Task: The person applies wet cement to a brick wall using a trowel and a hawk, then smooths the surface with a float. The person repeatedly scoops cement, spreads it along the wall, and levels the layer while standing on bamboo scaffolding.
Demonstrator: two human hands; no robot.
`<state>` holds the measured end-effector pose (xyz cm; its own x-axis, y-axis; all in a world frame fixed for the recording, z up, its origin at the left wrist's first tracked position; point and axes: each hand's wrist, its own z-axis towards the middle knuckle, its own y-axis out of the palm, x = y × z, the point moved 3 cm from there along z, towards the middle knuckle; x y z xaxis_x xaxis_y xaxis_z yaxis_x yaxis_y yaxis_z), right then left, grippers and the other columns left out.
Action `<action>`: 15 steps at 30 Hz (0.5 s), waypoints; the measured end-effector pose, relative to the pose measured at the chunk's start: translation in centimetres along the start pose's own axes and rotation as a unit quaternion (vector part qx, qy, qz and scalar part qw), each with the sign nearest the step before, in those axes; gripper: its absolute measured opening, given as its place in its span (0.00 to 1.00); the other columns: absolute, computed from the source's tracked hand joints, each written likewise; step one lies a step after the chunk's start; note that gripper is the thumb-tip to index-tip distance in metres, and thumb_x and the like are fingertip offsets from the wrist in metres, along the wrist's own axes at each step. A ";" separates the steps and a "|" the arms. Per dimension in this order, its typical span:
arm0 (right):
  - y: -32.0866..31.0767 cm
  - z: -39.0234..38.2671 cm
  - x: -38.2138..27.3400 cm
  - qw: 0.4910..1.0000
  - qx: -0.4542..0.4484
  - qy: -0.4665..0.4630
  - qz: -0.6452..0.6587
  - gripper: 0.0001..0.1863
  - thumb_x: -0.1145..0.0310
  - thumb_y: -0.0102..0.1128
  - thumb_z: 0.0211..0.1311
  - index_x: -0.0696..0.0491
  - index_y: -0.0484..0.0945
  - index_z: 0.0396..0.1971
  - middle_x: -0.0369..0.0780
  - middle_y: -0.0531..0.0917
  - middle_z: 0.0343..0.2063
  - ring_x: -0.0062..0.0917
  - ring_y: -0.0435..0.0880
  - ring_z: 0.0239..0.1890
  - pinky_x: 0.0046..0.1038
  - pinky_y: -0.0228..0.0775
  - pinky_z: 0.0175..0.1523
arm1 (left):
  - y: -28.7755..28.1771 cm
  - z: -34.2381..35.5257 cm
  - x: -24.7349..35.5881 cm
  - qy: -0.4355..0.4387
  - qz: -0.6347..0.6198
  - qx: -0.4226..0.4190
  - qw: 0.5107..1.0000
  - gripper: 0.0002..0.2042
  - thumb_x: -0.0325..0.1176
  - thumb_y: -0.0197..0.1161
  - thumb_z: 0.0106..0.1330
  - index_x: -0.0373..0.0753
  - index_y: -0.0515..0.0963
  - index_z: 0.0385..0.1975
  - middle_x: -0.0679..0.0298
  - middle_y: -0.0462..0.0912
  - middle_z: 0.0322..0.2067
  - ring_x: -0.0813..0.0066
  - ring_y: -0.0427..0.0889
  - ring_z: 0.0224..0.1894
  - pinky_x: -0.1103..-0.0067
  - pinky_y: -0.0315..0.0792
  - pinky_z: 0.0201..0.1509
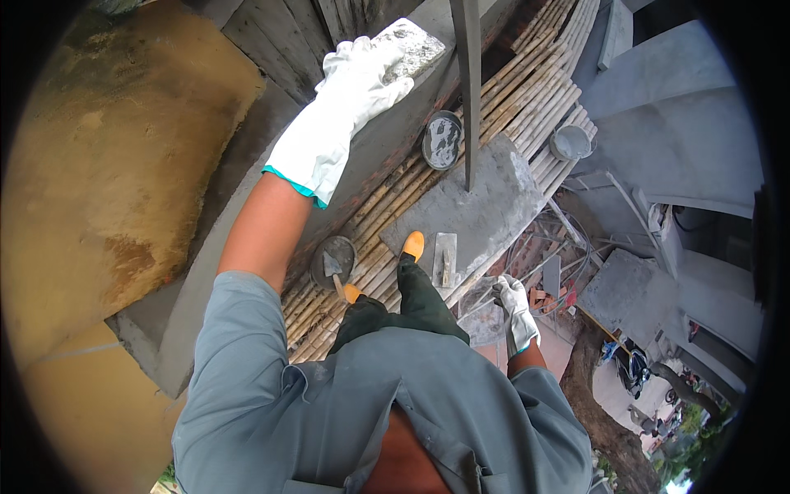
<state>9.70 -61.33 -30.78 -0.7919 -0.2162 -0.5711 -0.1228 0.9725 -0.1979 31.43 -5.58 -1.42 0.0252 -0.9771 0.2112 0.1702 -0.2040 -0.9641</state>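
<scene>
Sponge float (409,51) under outstretched left hand (355,90).

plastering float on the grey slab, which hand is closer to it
Right. The right hand hangs just beyond the slab's edge, a little past the plastering float. The left hand is far off, raised onto the wall top.

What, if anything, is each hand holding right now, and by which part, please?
The left hand grips the top end of a grey block. The right hand seems to grasp a scaffold rail beside it, though this is unclear.
</scene>
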 end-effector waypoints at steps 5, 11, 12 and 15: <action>1.0 4.4 -8.9 0.991 -0.001 -0.124 -0.041 0.18 0.57 0.68 0.75 0.57 0.84 0.49 0.34 0.87 0.32 0.16 0.82 0.29 0.22 0.73 0.34 | 0.4 -2.2 -1.1 0.031 -0.007 0.026 0.999 0.30 0.55 0.69 0.65 0.54 0.80 0.67 0.49 0.76 0.60 0.48 0.73 0.64 0.56 0.64 0.70; 9.6 6.2 -28.4 0.927 0.016 -0.323 -0.190 0.40 0.55 0.75 0.67 0.63 0.71 0.70 0.52 0.82 0.63 0.38 0.81 0.66 0.35 0.71 0.71 | -3.1 -13.1 -3.9 0.056 -0.027 0.047 0.997 0.33 0.45 0.81 0.52 0.46 0.83 0.61 0.41 0.78 0.60 0.42 0.79 0.58 0.55 0.76 0.61; 11.8 6.0 -32.1 0.906 0.010 -0.366 -0.214 0.43 0.55 0.77 0.65 0.63 0.69 0.72 0.54 0.78 0.67 0.41 0.78 0.70 0.37 0.68 0.74 | -3.6 -14.2 -4.0 0.035 -0.038 0.025 0.998 0.34 0.42 0.82 0.49 0.45 0.83 0.61 0.40 0.79 0.59 0.40 0.81 0.56 0.54 0.78 0.60; 17.4 5.0 -40.9 0.857 0.036 -0.467 -0.216 0.52 0.50 0.80 0.59 0.64 0.65 0.75 0.57 0.73 0.72 0.43 0.70 0.77 0.37 0.60 0.79 | -4.8 -15.6 -3.2 0.037 0.013 0.054 0.998 0.33 0.41 0.82 0.49 0.46 0.83 0.60 0.38 0.78 0.61 0.38 0.80 0.57 0.54 0.77 0.61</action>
<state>42.96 -35.95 -14.88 0.1468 -0.5621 -0.8140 -0.2206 0.7835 -0.5809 15.18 -2.43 -0.01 -0.0414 -0.9846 0.1698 0.2752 -0.1746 -0.9454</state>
